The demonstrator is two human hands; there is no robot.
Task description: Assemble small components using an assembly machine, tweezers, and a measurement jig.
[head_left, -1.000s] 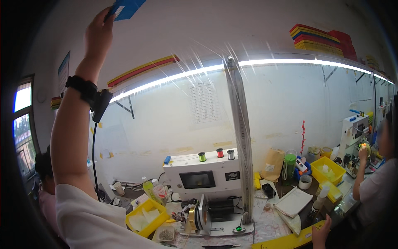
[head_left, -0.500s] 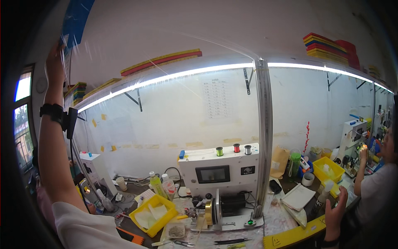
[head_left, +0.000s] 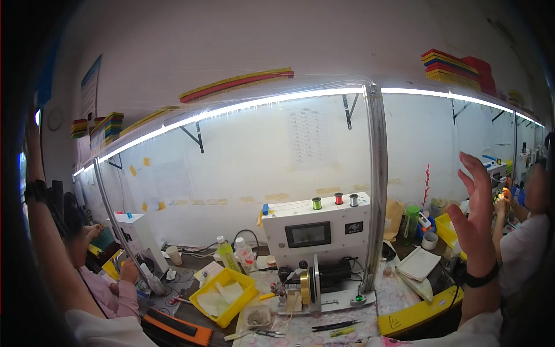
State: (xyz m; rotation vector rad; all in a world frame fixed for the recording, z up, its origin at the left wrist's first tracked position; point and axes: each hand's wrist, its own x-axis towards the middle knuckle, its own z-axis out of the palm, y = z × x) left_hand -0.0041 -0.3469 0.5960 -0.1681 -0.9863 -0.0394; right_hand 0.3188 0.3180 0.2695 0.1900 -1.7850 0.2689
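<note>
At the dark left rim my left arm reaches high, and my left hand (head_left: 33,136) is closed at the lower end of a long blue flat piece (head_left: 47,78); dimness there hides most of the fingers. Thin clear strands (head_left: 231,74) stretch across below the ceiling to the top of a metal post (head_left: 376,144). Over the right side of the bench my right hand (head_left: 478,217) is raised, fingers spread, holding nothing. Between my arms stands a white winding machine (head_left: 324,231) with a small screen, a brass-coloured wheel and three thread spools (head_left: 339,199) on top.
A yellow tray (head_left: 250,287) with white papers, bottles (head_left: 228,254), tweezers (head_left: 269,333) and a small dish of bits (head_left: 258,317) crowd the bench. A yellow bar (head_left: 419,315) lies front right. Co-workers sit at left (head_left: 107,289) and right (head_left: 523,248). A light strip (head_left: 243,110) crosses above.
My left hand and the blue piece have swung left toward the rim and a little down. My right hand has risen well up from the bench edge, fingers still apart. The view has shifted slightly.
</note>
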